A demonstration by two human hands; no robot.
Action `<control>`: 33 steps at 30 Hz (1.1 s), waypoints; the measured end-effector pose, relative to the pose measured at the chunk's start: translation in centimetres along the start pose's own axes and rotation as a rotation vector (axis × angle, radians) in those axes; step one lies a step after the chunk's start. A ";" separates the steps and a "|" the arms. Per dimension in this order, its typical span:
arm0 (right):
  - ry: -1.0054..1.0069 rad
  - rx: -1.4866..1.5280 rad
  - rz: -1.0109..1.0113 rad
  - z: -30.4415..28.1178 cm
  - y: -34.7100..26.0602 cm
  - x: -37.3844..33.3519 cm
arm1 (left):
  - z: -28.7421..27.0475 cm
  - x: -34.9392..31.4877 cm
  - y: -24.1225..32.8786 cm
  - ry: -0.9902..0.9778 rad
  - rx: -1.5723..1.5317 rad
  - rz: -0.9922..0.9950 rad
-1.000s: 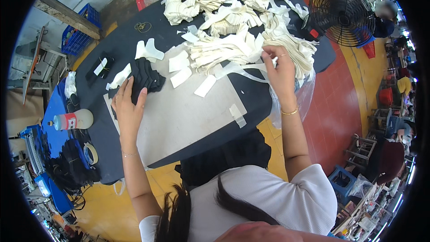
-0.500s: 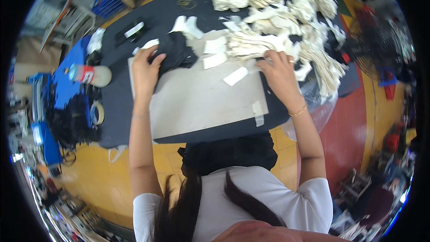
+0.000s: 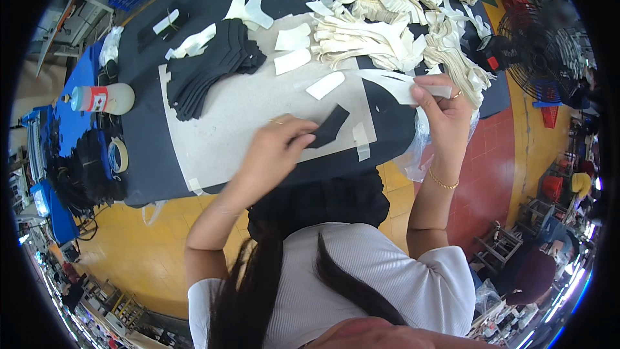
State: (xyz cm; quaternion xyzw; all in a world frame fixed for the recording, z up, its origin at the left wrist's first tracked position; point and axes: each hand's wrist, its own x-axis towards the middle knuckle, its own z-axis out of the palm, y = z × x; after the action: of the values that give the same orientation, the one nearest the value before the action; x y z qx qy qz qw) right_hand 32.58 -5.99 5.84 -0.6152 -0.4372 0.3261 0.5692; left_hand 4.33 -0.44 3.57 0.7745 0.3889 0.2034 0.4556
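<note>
Left hand (image 3: 274, 152) pinches a black fabric piece (image 3: 329, 126) over the grey board (image 3: 258, 113) at centre, right hand (image 3: 442, 113) at 3 o'clock grips a white strip (image 3: 400, 89), black stack (image 3: 210, 68) at 10, white bottle with red label (image 3: 103, 98) at 9.

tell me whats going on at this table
A person works at a dark table with a pale board on it. The left hand holds a small black fabric piece over the board. The right hand grips a cream strip at the edge of a heap of cream strips. A stack of black pieces lies at the board's far left corner.
</note>
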 end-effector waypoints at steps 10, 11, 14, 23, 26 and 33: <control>-0.418 0.230 0.369 4.8 2.2 -4.8 | 2.9 -5.5 -2.3 0.307 -0.980 -0.173; -0.447 0.217 0.386 5.3 2.3 -5.0 | 2.7 -5.9 -2.1 0.420 -1.053 -0.171; -0.495 0.138 0.413 5.9 2.4 -5.4 | 0.9 -6.7 -2.9 0.449 -0.990 -0.360; -0.459 -0.197 0.388 7.1 4.4 -5.3 | -0.1 -8.2 -4.1 0.490 -0.541 -0.514; -0.426 -0.337 0.349 7.3 4.4 -5.2 | -0.3 -7.5 -4.2 0.520 -0.390 -0.524; -0.373 -0.340 0.353 7.9 3.4 -5.3 | -0.2 -5.8 -4.2 0.480 -0.238 -0.476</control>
State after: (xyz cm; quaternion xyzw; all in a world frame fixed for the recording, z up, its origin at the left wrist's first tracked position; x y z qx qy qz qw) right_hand 23.94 -7.40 0.88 -0.6977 -0.4689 0.4491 0.3026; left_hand -1.08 -3.71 0.30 0.5340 0.6278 0.3116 0.4729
